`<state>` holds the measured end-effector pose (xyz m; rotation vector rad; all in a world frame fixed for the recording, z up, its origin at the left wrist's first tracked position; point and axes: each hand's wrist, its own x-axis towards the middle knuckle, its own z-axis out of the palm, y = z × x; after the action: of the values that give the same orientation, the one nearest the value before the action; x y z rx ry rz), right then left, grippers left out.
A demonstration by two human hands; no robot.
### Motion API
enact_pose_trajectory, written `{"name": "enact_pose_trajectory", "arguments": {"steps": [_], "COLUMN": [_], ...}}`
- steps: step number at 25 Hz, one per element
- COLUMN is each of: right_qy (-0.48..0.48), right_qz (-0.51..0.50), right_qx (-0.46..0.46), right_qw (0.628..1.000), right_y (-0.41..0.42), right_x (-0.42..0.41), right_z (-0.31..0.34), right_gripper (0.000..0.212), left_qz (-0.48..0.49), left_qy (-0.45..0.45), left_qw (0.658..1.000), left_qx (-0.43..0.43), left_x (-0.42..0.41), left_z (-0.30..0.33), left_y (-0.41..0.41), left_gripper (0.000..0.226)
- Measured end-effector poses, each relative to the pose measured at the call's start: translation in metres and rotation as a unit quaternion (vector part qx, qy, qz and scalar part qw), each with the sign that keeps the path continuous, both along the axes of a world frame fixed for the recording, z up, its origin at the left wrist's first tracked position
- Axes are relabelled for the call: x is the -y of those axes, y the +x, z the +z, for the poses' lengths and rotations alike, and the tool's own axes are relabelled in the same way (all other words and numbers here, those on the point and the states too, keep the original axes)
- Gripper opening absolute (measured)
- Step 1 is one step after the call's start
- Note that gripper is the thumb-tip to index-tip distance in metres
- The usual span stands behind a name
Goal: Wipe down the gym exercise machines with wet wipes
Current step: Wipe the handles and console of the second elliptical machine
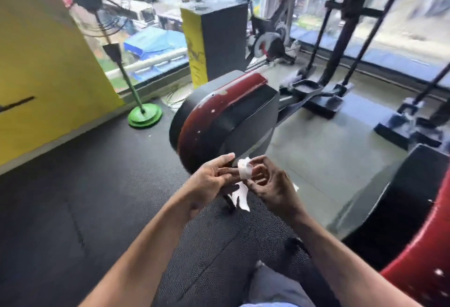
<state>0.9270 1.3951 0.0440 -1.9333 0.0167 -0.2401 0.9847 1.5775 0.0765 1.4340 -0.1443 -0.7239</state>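
Observation:
A white wet wipe is bunched between both hands, with a loose end hanging down below them. My left hand has the wipe wrapped round its fingers. My right hand pinches the wipe from the right side. Both hands are held in front of the rear housing of a black and red elliptical machine, a little short of it and not touching it. A second red and black machine housing sits at the lower right.
Black rubber flooring covers the left and the grey mat lies under the machines. A green-based pedestal fan stands by the yellow wall. A black and yellow pillar, an exercise bike and pedals stand beyond, by the windows.

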Motion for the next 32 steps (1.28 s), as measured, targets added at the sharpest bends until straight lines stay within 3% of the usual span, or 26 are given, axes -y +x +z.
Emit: {"name": "enact_pose_trajectory", "arguments": {"steps": [2, 5, 7, 9, 13, 16, 21, 24, 28, 32], "right_qy": [0.063, 0.235, 0.321, 0.375, 0.386, 0.384, 0.411, 0.348, 0.139, 0.035], "right_qz": [-0.031, -0.082, -0.113, -0.152, -0.218, -0.256, -0.295, -0.316, -0.343, -0.321], "right_qx": [-0.021, -0.063, -0.087, -0.101, -0.119, -0.139, -0.144, -0.14, -0.032, 0.022], "right_qw": [0.997, 0.966, 0.936, 0.909, 0.888, 0.876, 0.85, 0.871, 0.929, 0.946], "right_y": [0.022, 0.054, 0.071, 0.087, 0.116, 0.128, 0.146, 0.173, 0.247, 0.319], "right_x": [0.019, 0.062, 0.092, 0.126, 0.198, 0.237, 0.297, 0.332, 0.406, 0.472], "right_z": [-0.007, -0.02, -0.019, -0.016, -0.018, -0.022, -0.031, -0.034, 0.014, 0.08], "right_gripper": [0.032, 0.021, 0.018, 0.018, 0.018, 0.02, 0.054, 0.072, 0.075, 0.068], "left_qz": [-0.032, -0.05, -0.11, -0.219, -0.228, -0.197, -0.216, -0.238, -0.289, -0.292], "left_qy": [0.014, 0.066, 0.069, 0.022, -0.031, -0.01, 0.036, 0.057, -0.047, -0.092], "left_qw": [0.999, 0.992, 0.99, 0.975, 0.966, 0.976, 0.973, 0.967, 0.956, 0.951], "left_qx": [0.019, 0.092, 0.056, -0.039, -0.117, -0.091, -0.075, -0.067, 0.006, 0.054], "left_x": [0.011, 0.043, 0.069, 0.107, 0.197, 0.25, 0.328, 0.373, 0.462, 0.551], "left_z": [-0.005, -0.023, -0.04, -0.058, -0.074, -0.071, -0.074, -0.078, -0.053, 0.002], "left_y": [0.042, 0.106, 0.129, 0.143, 0.174, 0.195, 0.231, 0.259, 0.344, 0.425], "left_gripper": [0.048, 0.039, 0.045, 0.048, 0.045, 0.026, 0.016, 0.016, 0.03, 0.008]}}
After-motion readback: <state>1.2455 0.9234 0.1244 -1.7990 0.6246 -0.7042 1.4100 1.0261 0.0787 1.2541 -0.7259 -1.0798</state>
